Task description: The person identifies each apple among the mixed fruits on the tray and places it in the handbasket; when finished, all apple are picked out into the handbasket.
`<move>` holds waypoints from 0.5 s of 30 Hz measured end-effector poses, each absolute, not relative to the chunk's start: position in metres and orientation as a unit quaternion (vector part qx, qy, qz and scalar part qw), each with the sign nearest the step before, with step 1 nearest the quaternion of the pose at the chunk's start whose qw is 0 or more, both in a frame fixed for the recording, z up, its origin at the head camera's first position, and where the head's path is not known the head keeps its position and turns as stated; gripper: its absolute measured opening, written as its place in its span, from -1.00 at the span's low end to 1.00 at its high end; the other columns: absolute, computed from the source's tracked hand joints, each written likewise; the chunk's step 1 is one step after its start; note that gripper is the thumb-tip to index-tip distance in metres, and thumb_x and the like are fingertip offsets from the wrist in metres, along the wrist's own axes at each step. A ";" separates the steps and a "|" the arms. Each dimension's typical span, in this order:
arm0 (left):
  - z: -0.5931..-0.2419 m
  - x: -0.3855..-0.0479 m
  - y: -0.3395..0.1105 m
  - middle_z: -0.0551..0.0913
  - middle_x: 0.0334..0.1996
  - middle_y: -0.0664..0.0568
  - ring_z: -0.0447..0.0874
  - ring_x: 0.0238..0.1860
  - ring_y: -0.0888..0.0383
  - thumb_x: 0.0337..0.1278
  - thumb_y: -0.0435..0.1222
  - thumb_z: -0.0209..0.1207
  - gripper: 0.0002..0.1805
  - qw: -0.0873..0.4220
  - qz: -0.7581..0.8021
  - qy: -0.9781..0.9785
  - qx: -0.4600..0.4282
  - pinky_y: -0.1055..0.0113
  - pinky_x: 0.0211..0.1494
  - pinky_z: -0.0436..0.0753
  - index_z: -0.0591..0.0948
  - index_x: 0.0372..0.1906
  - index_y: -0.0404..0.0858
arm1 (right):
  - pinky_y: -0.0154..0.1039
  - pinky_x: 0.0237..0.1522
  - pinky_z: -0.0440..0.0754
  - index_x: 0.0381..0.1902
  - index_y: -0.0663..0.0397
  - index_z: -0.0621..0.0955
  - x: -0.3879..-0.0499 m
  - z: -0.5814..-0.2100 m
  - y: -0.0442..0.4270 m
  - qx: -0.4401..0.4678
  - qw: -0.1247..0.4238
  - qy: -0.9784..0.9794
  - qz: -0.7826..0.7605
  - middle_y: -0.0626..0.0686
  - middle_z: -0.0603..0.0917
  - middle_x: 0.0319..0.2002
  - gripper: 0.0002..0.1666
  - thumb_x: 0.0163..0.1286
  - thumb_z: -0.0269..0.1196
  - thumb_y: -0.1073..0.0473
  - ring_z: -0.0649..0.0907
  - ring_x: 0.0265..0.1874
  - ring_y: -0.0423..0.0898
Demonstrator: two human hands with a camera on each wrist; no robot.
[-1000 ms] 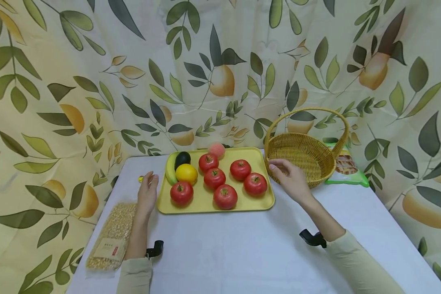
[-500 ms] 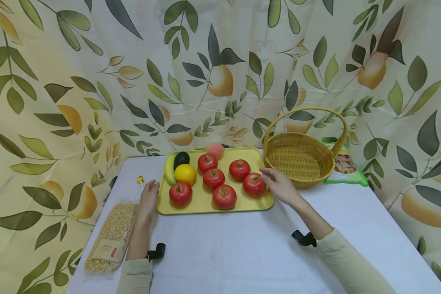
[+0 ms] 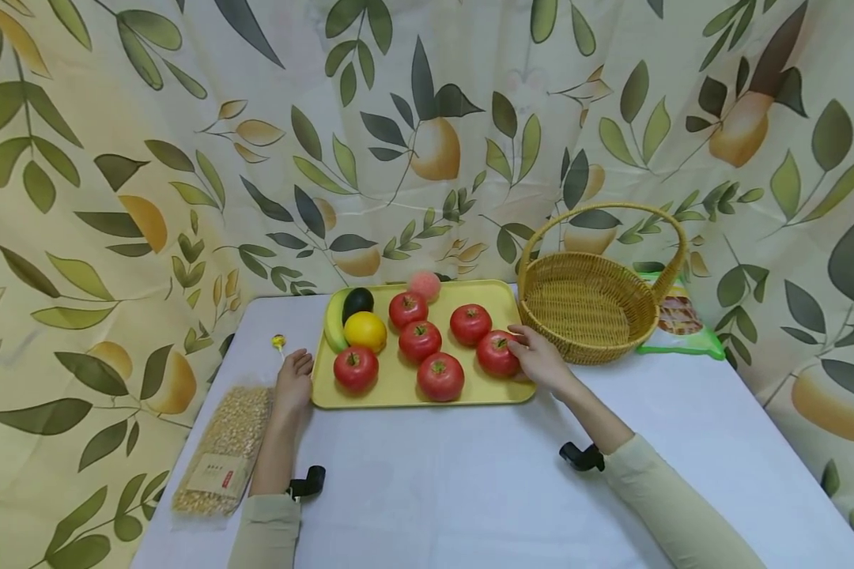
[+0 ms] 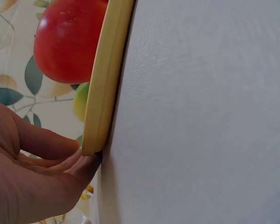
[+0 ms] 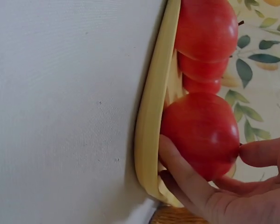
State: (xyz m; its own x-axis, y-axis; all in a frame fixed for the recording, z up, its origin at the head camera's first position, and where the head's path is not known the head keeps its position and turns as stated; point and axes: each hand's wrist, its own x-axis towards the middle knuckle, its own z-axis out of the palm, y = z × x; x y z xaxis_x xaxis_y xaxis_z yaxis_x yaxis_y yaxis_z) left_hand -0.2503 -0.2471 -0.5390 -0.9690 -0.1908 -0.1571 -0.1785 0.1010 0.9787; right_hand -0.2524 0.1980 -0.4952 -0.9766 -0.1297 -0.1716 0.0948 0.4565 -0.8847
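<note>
A yellow tray (image 3: 391, 395) holds several red apples, a lemon (image 3: 365, 332), a banana (image 3: 334, 320), an avocado (image 3: 358, 303) and a pink peach (image 3: 425, 284). At the tray's left edge, the left hand (image 3: 294, 385) has its thumb against the rim and its fingers reaching under it; the left wrist view shows this hand (image 4: 32, 182) pinching the tray corner (image 4: 100, 107). The right hand (image 3: 543, 363) holds the rightmost apple (image 3: 496, 354). In the right wrist view its fingers (image 5: 189, 179) curl round that apple (image 5: 200, 130), which is above the tray floor or on it; cannot tell.
Right of the tray stands a wicker basket (image 3: 587, 308) with a tall handle, touching or close to it. Behind the basket lies a green-edged packet (image 3: 676, 320). A grain bag (image 3: 228, 442) and a lollipop (image 3: 278, 341) lie at the left. Patterned cloth hangs behind.
The right hand has moved down and left from beside the basket and has taken hold of the rightmost apple. The left hand has moved slightly right, onto the tray's edge.
</note>
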 end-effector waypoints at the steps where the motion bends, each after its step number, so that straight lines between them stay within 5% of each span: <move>1: -0.540 -0.250 -0.247 0.16 0.52 -0.54 0.12 0.58 -0.34 0.20 -0.71 -0.35 -0.26 0.006 -0.658 -0.743 0.122 -0.03 0.63 0.19 0.04 0.56 -0.60 | 0.05 -0.07 0.80 0.58 0.28 0.22 -0.253 -0.496 0.198 -0.006 0.109 0.843 -0.527 0.46 0.34 0.47 -0.37 0.68 -0.04 0.15 0.46 0.39 0.38; 15: -0.540 -0.247 -0.249 0.20 0.53 -0.47 0.15 0.59 -0.25 0.12 -0.76 -0.41 -0.21 0.001 -0.679 -0.724 0.121 0.06 0.64 0.19 0.10 0.56 -0.58 | 0.12 -0.01 0.77 0.57 0.31 0.21 -0.258 -0.499 0.200 0.026 0.123 0.786 -0.605 0.48 0.39 0.41 -0.38 0.66 0.01 0.24 0.51 0.34 0.38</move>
State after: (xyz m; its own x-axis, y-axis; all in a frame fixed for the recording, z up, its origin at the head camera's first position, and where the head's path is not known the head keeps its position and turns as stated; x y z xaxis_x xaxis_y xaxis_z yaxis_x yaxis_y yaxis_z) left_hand -0.2474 -0.2492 -0.5405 -0.9708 -0.1758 -0.1632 -0.1741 0.0486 0.9835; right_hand -0.2585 0.1998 -0.4995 -0.9682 -0.1078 -0.2257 0.1906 0.2664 -0.9448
